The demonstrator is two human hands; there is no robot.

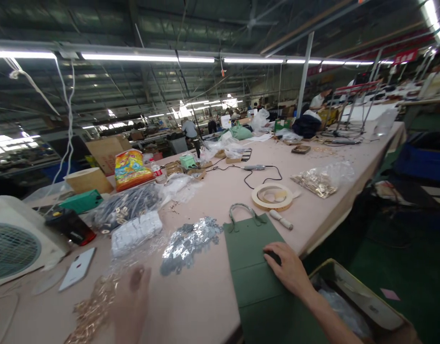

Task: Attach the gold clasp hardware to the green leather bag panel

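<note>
- The right hand (289, 270) lies flat on the green bag (253, 282), fingers released and grasping nothing. The handle (243, 210) of the bag is beyond the fingertips.
- The left hand (132, 301) is blurred over the table (205, 296); I cannot tell whether its fingers are released or clenched.
- Gold chains (92, 310) lie just left of these fingers, and silver pieces (189, 243) lie beyond them.

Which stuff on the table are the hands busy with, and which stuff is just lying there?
Busy with:
green bag, under the right hand
gold chains, beside the left hand

Just lying there:
silver pieces
tape roll
phone
fan
snack bag
</note>
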